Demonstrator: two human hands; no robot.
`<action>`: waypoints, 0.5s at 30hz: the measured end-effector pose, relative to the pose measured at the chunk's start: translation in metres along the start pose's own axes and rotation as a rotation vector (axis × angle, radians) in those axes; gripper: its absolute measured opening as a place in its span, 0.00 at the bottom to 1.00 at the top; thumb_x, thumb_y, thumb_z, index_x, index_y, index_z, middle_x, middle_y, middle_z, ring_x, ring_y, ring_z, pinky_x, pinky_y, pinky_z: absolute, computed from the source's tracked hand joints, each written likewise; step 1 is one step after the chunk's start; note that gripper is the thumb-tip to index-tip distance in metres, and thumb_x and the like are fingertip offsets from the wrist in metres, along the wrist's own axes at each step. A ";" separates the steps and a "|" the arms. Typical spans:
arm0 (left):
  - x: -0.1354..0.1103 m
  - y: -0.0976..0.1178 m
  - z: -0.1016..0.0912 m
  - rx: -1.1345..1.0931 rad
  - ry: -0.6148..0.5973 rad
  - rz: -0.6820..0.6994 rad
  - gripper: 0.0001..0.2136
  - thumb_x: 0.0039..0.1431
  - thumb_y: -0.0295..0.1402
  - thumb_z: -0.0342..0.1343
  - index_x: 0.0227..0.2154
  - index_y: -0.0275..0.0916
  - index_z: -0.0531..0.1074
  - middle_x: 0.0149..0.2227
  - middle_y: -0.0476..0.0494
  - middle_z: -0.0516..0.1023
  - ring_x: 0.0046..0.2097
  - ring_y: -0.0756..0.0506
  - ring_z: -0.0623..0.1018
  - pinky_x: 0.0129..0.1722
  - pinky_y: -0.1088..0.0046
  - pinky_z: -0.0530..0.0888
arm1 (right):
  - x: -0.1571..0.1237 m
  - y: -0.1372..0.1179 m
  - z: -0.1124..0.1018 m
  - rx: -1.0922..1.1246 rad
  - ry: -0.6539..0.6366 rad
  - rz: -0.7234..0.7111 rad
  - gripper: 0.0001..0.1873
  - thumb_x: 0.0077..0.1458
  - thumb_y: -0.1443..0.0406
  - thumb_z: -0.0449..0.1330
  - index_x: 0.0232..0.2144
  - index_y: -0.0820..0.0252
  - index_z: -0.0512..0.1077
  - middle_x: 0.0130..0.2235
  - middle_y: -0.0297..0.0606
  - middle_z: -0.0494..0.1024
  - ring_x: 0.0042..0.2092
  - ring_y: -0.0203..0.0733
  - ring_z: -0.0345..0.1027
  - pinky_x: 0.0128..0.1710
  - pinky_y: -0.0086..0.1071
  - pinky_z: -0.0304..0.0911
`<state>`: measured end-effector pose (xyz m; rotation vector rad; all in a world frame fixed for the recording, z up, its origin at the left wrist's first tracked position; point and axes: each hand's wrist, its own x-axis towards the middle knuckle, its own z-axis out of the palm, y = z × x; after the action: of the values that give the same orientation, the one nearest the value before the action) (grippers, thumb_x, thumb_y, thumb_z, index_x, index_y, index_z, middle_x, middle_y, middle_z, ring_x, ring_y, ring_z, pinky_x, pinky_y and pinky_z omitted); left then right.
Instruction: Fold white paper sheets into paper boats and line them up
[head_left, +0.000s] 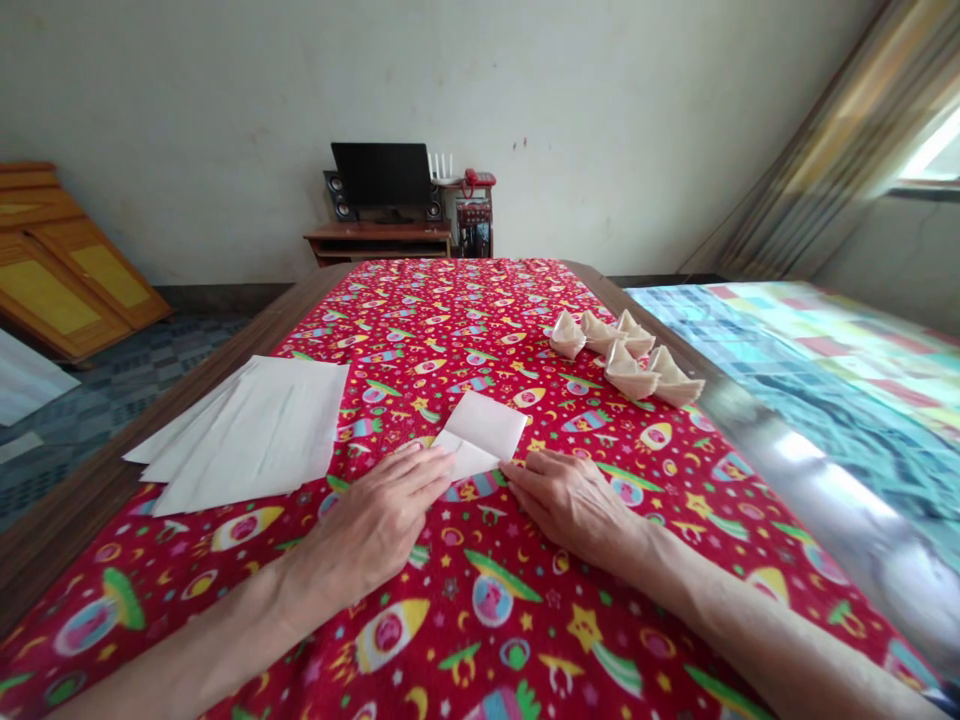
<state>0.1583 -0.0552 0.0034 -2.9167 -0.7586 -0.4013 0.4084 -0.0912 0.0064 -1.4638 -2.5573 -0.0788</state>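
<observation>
A small folded sheet of white paper (487,424) lies on the red patterned cloth (480,360) in front of me, with a crease across it and its lower part folded to a point. My left hand (390,500) rests flat, its outstretched fingertips pressing the paper's lower left edge. At the lower right corner, the fingertips of my right hand (566,500) touch or nearly touch the paper, with the fingers extended and low on the cloth. Both thumbs are mostly hidden. To the left is a fanned stack of white paper sheets (262,430).
Several folded paper boat-like shapes (630,370) stand together at the right. The table's dark wooden edge (675,330) runs beyond the cloth. Farther back are a monitor (382,175) and a red telephone (471,180). A bed with a patterned cover (810,350) adjoins the right side.
</observation>
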 end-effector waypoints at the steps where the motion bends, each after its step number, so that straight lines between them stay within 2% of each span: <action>1: 0.007 0.002 0.000 -0.012 0.018 -0.007 0.19 0.60 0.21 0.42 0.52 0.35 0.67 0.56 0.42 0.69 0.59 0.45 0.66 0.61 0.62 0.61 | 0.000 0.001 0.002 0.005 0.017 -0.001 0.14 0.63 0.66 0.47 0.43 0.59 0.71 0.30 0.36 0.72 0.30 0.34 0.64 0.26 0.28 0.50; 5: 0.032 0.006 -0.007 -0.057 0.041 0.020 0.14 0.64 0.26 0.42 0.49 0.35 0.68 0.50 0.42 0.74 0.52 0.45 0.72 0.54 0.63 0.69 | 0.002 0.014 0.009 -0.027 0.141 0.004 0.14 0.63 0.65 0.48 0.45 0.56 0.71 0.31 0.37 0.72 0.31 0.36 0.64 0.26 0.27 0.53; 7: 0.037 0.004 -0.010 -0.078 0.046 0.056 0.14 0.65 0.26 0.41 0.47 0.35 0.69 0.47 0.42 0.75 0.50 0.46 0.73 0.53 0.65 0.70 | 0.006 0.027 0.010 -0.120 0.204 0.002 0.17 0.61 0.67 0.51 0.51 0.57 0.68 0.42 0.44 0.72 0.39 0.41 0.65 0.31 0.29 0.59; 9: 0.038 0.000 -0.011 -0.084 0.037 0.084 0.14 0.65 0.26 0.41 0.47 0.34 0.69 0.48 0.42 0.75 0.50 0.46 0.73 0.52 0.67 0.70 | 0.013 0.041 0.011 -0.211 0.262 -0.010 0.22 0.58 0.71 0.52 0.55 0.57 0.64 0.53 0.52 0.65 0.49 0.50 0.62 0.40 0.37 0.62; 11: 0.037 -0.007 -0.008 -0.066 0.021 0.106 0.14 0.65 0.26 0.42 0.49 0.35 0.68 0.49 0.42 0.74 0.52 0.47 0.72 0.53 0.68 0.68 | 0.020 0.054 0.012 -0.248 0.245 -0.038 0.24 0.58 0.72 0.52 0.56 0.54 0.62 0.57 0.52 0.62 0.52 0.52 0.59 0.42 0.40 0.63; 15: 0.038 -0.027 0.001 0.026 0.035 0.135 0.14 0.65 0.25 0.44 0.49 0.38 0.69 0.51 0.44 0.73 0.54 0.46 0.69 0.55 0.65 0.65 | 0.025 0.060 0.010 -0.245 0.274 -0.200 0.13 0.61 0.68 0.51 0.47 0.55 0.70 0.55 0.48 0.66 0.52 0.49 0.60 0.44 0.41 0.62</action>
<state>0.1772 -0.0143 0.0135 -2.9061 -0.5545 -0.4247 0.4465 -0.0383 -0.0015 -1.1667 -2.5214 -0.5976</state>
